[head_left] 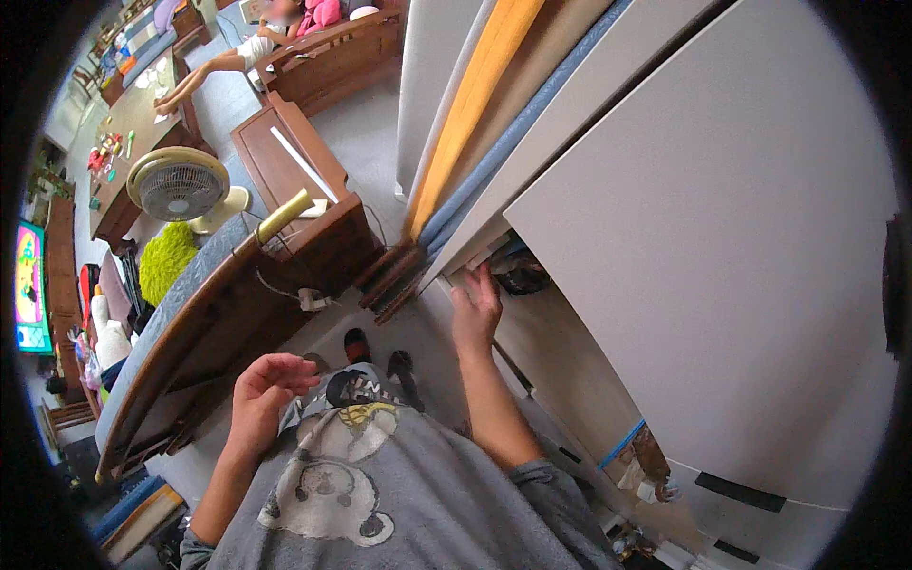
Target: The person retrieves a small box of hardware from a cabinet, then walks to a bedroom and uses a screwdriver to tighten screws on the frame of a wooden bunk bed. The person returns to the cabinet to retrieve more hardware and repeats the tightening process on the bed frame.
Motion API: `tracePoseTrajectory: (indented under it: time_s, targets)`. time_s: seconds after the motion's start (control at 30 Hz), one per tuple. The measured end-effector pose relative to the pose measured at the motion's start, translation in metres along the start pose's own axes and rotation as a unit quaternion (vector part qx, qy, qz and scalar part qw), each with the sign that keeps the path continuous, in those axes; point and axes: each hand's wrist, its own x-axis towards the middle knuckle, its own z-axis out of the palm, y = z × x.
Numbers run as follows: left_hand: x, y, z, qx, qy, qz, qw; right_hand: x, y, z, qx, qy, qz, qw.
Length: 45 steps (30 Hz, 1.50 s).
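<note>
My right hand [478, 309] reaches up to the edge of a white cabinet's opening, fingers stretched and a little apart. Nothing shows in it; whether the fingertips touch the edge I cannot tell. A dark, shiny bundle [522, 275], perhaps a plastic bag, sits just inside the opening beside those fingers. The wide white cabinet door [722, 228] covers the right side. My left hand [266, 394] hangs in the air in front of my grey shirt, its fingers loosely bent with nothing visible in them.
Folded blue and yellow padded mats [489, 85] stand upright beside the cabinet. To the left are a wooden bench [218, 313], a standing fan [179, 185] and a low wooden table [128, 214]. Another person's legs [214, 71] stretch toward that table. A lit screen [31, 285] is at far left.
</note>
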Motion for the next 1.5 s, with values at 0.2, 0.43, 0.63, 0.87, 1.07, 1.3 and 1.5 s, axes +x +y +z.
tracePoseTrajectory:
  time_s: [0.2, 0.43, 0.63, 0.87, 1.07, 1.3, 1.5]
  targets:
    - [0.006, -0.007, 0.006, -0.008, -0.011, 0.01, 1.0, 0.007, -0.002, -0.011, -0.225, -0.025, -0.088, 0.97]
    - [0.002, -0.011, 0.017, 0.015, -0.021, -0.006, 1.0, 0.007, 0.012, -0.017, -0.154, -0.05, -0.089, 0.983]
    - [-0.007, -0.015, 0.016, 0.013, 0.035, -0.008, 0.999, -0.007, 0.016, -0.027, -0.097, -0.041, -0.064, 0.992]
    - [-0.016, -0.032, -0.018, 0.0, 0.107, -0.011, 0.994, -0.078, 0.025, -0.051, -0.086, -0.12, -0.042, 0.988]
    - [0.009, -0.04, -0.067, 0.022, 0.096, -0.028, 0.995, -0.148, 0.085, -0.075, -0.173, -0.18, 0.09, 0.964]
    - [0.078, -0.008, -0.109, 0.076, 0.018, 0.012, 0.997, -0.2, 0.151, -0.058, -0.219, -0.089, 0.162, 0.958]
    - [0.17, 0.025, -0.155, 0.374, 0.014, 0.298, 0.878, -0.284, 0.233, -0.028, -0.241, 0.01, 0.35, 0.905]
